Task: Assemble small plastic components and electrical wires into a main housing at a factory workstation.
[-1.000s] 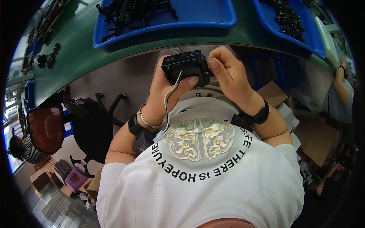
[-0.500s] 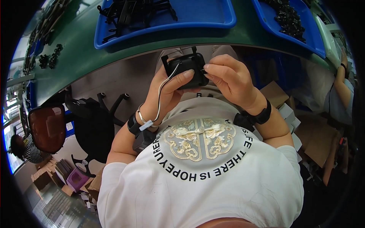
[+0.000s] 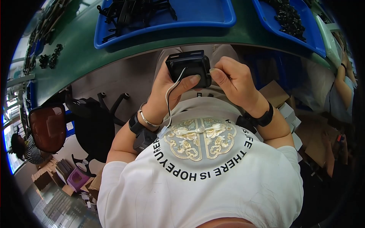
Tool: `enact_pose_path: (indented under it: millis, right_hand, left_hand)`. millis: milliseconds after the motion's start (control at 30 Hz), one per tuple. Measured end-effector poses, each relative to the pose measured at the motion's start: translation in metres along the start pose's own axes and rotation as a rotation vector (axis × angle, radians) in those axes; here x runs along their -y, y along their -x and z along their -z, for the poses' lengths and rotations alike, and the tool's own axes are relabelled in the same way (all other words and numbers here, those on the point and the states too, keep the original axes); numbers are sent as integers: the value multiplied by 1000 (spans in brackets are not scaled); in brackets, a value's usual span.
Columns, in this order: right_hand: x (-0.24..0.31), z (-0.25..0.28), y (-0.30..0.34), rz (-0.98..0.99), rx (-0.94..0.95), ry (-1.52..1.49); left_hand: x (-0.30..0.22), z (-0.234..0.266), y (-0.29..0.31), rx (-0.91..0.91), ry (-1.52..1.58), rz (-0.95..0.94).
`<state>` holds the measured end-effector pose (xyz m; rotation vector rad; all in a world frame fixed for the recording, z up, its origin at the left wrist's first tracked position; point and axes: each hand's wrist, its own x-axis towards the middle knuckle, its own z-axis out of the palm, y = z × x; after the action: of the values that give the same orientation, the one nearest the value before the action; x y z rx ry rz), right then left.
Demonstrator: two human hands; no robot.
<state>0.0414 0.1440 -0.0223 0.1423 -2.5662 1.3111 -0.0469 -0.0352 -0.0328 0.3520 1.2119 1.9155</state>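
My left hand (image 3: 163,91) is closed around a black box-shaped device (image 3: 186,72), held over my lap just below the table edge. Its thumb lies on the face of the device, beside the spot where a thin black-and-white cable (image 3: 168,100) comes out. The cable hangs down past my left wrist to a pale connector (image 3: 162,132). At the device's right side is my right hand (image 3: 236,79), with curled fingers and the thumb pressed to the index finger. Whatever small part it pinches is too small to make out. A flat black face with slots is turned upward.
On the green table (image 3: 76,68) sits a blue tray (image 3: 205,22) with black brackets (image 3: 133,13). Another blue tray (image 3: 315,47), at right, holds small black parts (image 3: 289,21). More black parts (image 3: 51,59) lie at left. Cartons (image 3: 273,94) stand right; a chair (image 3: 91,125) stands left.
The device has tilted, showing its slotted face; the bracket arms that stuck up from it no longer show. My right hand has shifted slightly right. The cable's connector has swung right.
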Motion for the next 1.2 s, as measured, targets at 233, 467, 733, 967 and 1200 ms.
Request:
enact_pose_path:
  millis: [233,467,733,967,1200]
  right_hand:
    - [4,-10,1,-163,-101,-397]
    - [4,-6,-5,-26,-99,-132]
    - [1,-12,-10,46,-112,-101]
    - [2,-8,-11,-16,-119,-170]
    - [-2,0,-10,-48,119,108]
  left_hand:
    - [-4,-2,3,-35,9,-11]
    - [-2,0,0,-36,62,-25]
    - [-4,-2,1,-44,88,-36]
    - [1,-2,1,-65,109,-65]
    - [4,2,3,-35,76,-76]
